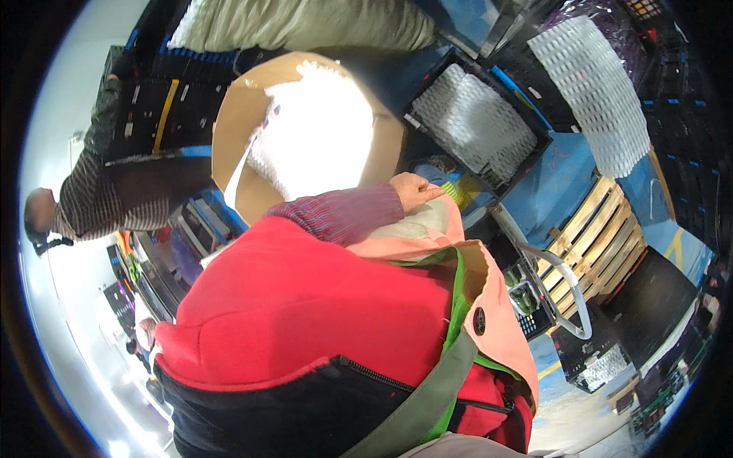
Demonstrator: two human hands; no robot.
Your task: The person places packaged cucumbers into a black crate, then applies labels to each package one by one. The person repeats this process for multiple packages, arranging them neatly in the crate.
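My left hand [416, 191] comes across my front in a dark striped sleeve [343, 214]. Its fingers are curled in at the upper edge of my peach apron [500, 298]; whether they grip the cloth or something small is hidden. The apron has green trim and lies over my red padded vest [305, 298]. Just beyond the forearm stands a large many-sided cardboard bin [385, 141], with a glaringly bright white heap [321, 130] inside. White foam netting [473, 118] fills a black crate beyond the hand. My right hand is out of view.
A loose foam net sheet [592, 91] lies over dark crates at upper right. Below it are a wooden pallet [599, 244] and a curved metal handle [569, 282]. Packed green produce [523, 294] sits near the handle. Another person [92, 191] stands at the left.
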